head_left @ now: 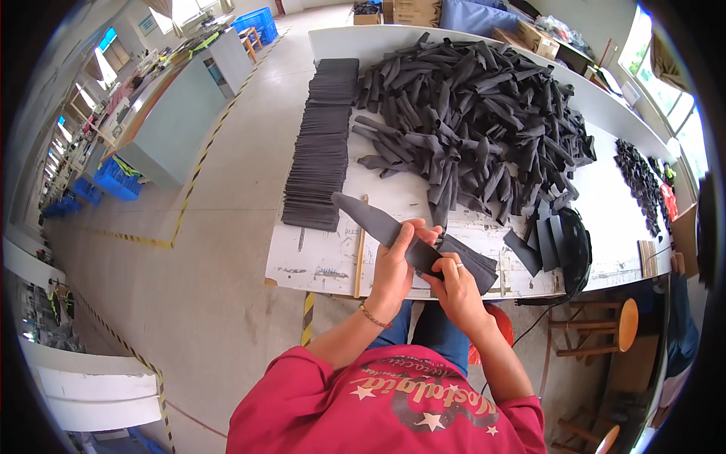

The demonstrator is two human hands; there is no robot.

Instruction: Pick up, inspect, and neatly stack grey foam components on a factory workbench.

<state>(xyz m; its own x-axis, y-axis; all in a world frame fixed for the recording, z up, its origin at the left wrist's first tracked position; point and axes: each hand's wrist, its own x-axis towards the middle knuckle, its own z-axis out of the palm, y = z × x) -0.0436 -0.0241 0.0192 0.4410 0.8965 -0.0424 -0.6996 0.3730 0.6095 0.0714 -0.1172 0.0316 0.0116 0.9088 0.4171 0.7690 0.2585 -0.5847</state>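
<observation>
"Where is the long, flat, dark-grey, cloth-like strip (370, 219)?"

"Above the near edge of the worn white tabletop (325, 253). The left hand (393, 261) grips it around the middle; the right hand (457, 291) pinches it near the lower end."

"How will it handle?"

"Probably light, soft and hardly fragile, yet stiff enough to jut past the left hand without much droop. It may slip, so 2 flat holds, spaced apart, suit it."

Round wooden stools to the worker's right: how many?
2: upper stool by the white table; lower stool near the picture's bottom edge, partly cut off. Others may be hidden.
</observation>
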